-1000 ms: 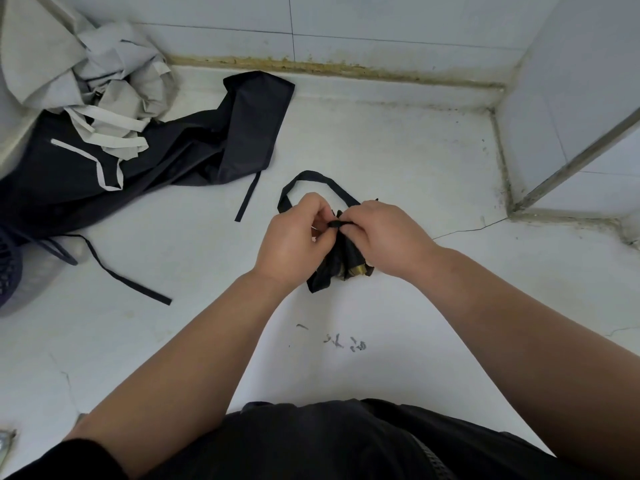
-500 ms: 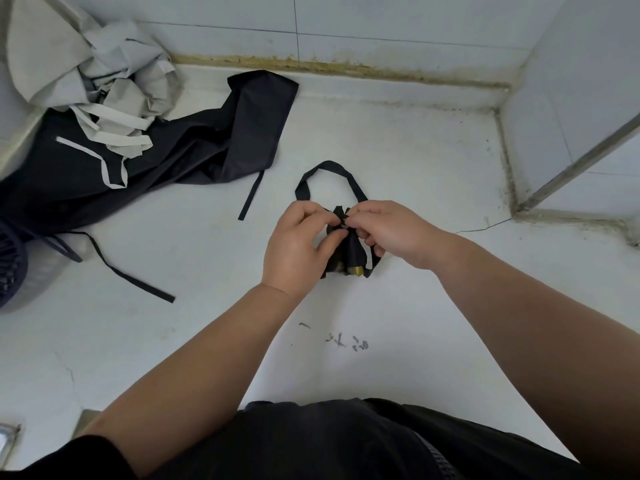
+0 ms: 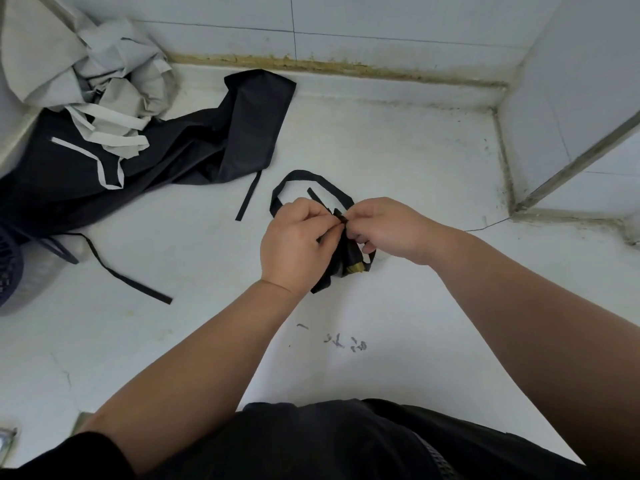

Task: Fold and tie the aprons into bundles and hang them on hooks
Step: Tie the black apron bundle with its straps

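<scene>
Both hands — left hand (image 3: 294, 244), right hand (image 3: 384, 226) — pinch the strap (image 3: 341, 218) on the apron bundle (image 3: 341, 259), lying lengthwise toward the person.

My left hand (image 3: 294, 242) covers most of the folded black bundle (image 3: 349, 263). Where the strap (image 3: 301, 173) crosses is buried under my fingers (image 3: 313, 213), so I can't tell if it's knotted. The loose black apron (image 3: 173, 157), grey apron (image 3: 104, 81) and a dark slatted thing (image 3: 8, 265) run off the left edge. The small grey marks (image 3: 343, 342) are too small to read.
</scene>
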A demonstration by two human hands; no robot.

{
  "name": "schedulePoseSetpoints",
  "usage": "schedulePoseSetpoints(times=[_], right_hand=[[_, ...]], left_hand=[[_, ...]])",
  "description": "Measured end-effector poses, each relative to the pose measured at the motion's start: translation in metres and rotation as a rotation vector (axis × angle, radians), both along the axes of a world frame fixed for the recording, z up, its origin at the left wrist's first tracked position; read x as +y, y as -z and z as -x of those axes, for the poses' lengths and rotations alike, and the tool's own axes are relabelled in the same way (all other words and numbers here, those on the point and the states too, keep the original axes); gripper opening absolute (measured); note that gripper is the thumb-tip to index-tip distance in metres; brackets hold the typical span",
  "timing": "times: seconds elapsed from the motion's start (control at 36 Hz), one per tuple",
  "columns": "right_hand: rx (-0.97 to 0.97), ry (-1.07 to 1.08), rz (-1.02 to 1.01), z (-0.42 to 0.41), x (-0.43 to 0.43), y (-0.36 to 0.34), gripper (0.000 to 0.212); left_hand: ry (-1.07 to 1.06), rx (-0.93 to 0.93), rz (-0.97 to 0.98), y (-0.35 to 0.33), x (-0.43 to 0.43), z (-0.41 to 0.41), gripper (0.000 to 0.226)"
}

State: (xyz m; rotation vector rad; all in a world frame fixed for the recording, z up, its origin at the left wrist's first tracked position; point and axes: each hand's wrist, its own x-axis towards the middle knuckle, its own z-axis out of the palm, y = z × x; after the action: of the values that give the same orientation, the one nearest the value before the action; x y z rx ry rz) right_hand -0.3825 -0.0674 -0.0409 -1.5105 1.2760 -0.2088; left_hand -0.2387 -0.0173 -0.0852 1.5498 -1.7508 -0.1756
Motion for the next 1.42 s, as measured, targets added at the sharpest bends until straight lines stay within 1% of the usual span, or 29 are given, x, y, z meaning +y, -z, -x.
schedulePoseSetpoints(times=[0.08,0.14,0.22,0.33,0.44,0.56,0.61,0.67,0.69,0.72,0.75,0.81,0.83,0.86,0.89,0.97,1.03,1.08,1.11,1.17,1.19,1.22,1.28,1.31,1.33,1.36,1.39,1.42], right_hand=[[0.081,-0.037,0.216,0.003,0.002,0.007,0.021],[0.179,-0.005,0.374,0.007,0.004,0.011,0.022],[0.276,0.020,0.471,0.013,0.004,0.019,0.024],[0.349,-0.006,0.507,0.011,0.005,0.022,0.025],[0.350,-0.008,0.491,0.009,0.005,0.027,0.025],[0.281,-0.018,0.376,0.010,0.007,0.026,0.022],[0.215,-0.024,0.275,0.011,0.006,0.024,0.021],[0.130,-0.014,0.136,0.014,0.004,0.018,0.014],[0.103,-0.007,0.099,0.015,0.004,0.015,0.010],[0.089,0.002,0.094,0.015,0.003,0.012,0.009],[0.079,0.009,0.103,0.014,0.001,0.010,0.008],[0.056,0.021,0.110,0.010,0.003,0.007,0.011],[0.035,0.028,0.095,0.007,0.006,0.006,0.013],[0.009,0.031,0.066,0.005,0.009,0.006,0.014],[-0.016,0.032,0.031,0.003,0.014,0.007,0.016],[-0.041,0.061,-0.062,0.007,0.025,0.017,0.025],[-0.020,0.097,-0.116,0.015,0.032,0.021,0.042],[-0.010,0.085,-0.137,0.023,0.040,0.022,0.062],[-0.004,0.055,-0.134,0.026,0.045,0.021,0.068],[0.042,-0.017,-0.109,0.030,0.056,0.018,0.077],[0.097,-0.063,-0.064,0.032,0.062,0.016,0.075],[0.179,-0.113,-0.008,0.031,0.065,0.017,0.065],[0.350,-0.169,0.150,0.032,0.069,0.016,0.025],[0.396,-0.140,0.226,0.034,0.070,0.012,0.006],[0.395,-0.083,0.297,0.037,0.069,0.009,0.011],[0.372,-0.007,0.351,0.040,0.068,0.004,0.021],[0.332,0.084,0.389,0.045,0.067,-0.001,0.027],[0.286,0.171,0.423,0.050,0.066,-0.006,0.027]], left_hand=[[0.028,-0.030,-0.041,0.001,0.003,-0.003,0.025],[0.039,-0.053,-0.094,0.003,0.005,-0.008,0.018],[0.050,-0.129,-0.165,0.004,0.009,-0.018,0.005],[0.031,-0.208,-0.220,0.002,0.010,-0.026,0.007],[0.033,-0.270,-0.204,0.003,0.014,-0.031,0.011],[0.049,-0.306,-0.186,0.003,0.023,-0.038,0.008],[0.044,-0.282,-0.217,0.005,0.026,-0.040,0.011],[0.009,-0.177,-0.346,0.003,0.027,-0.041,0.007],[0.010,-0.087,-0.445,0.000,0.027,-0.040,0.004],[0.021,0.015,-0.541,-0.005,0.026,-0.037,0.006],[0.030,0.120,-0.632,-0.010,0.023,-0.033,0.015],[0.020,0.297,-0.801,-0.020,0.020,-0.018,0.045],[0.001,0.324,-0.868,-0.023,0.019,-0.011,0.060],[-0.026,0.320,-0.907,-0.024,0.018,-0.005,0.069],[-0.053,0.306,-0.919,-0.022,0.019,-0.001,0.069],[-0.113,0.344,-0.921,-0.017,0.021,0.000,0.046],[-0.127,0.373,-0.919,-0.016,0.023,-0.001,0.036],[-0.160,0.407,-0.874,-0.019,0.027,-0.003,0.033],[-0.182,0.463,-0.849,-0.021,0.029,-0.003,0.033],[-0.213,0.644,-0.792,-0.025,0.035,-0.002,0.035],[-0.218,0.730,-0.761,-0.029,0.039,0.000,0.037],[-0.215,0.807,-0.733,-0.032,0.042,0.001,0.039],[-0.189,0.935,-0.672,-0.041,0.047,0.005,0.042],[-0.182,1.020,-0.633,-0.049,0.049,0.007,0.041],[-0.179,1.127,-0.592,-0.054,0.049,0.009,0.039],[-0.178,1.251,-0.542,-0.061,0.050,0.010,0.036],[-0.183,1.374,-0.489,-0.066,0.050,0.012,0.035],[-0.191,1.482,-0.440,-0.069,0.049,0.011,0.036]])
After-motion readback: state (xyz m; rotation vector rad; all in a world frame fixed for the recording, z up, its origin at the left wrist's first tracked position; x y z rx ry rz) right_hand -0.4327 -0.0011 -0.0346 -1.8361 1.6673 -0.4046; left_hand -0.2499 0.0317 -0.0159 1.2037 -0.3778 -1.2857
